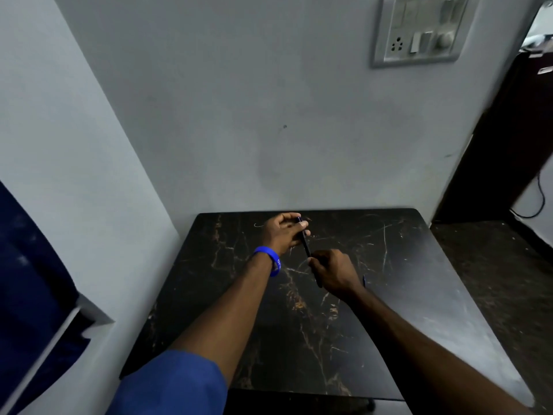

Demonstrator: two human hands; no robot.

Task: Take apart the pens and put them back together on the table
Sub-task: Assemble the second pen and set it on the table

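A dark blue pen [305, 243] is held between both hands above the far middle of the black marble-patterned table [404, 295]. My left hand [282, 232], with a blue wristband, grips the pen's upper end. My right hand [335, 271] grips its lower end, and a dark part sticks out below that fist. A small blue piece [364, 280] shows just right of my right wrist; whether it lies on the table or is held I cannot tell.
The table stands in a corner against grey walls. A switchboard [419, 28] hangs on the back wall. Dark furniture [508, 130] stands to the right, and dark blue fabric [27, 280] hangs at the left.
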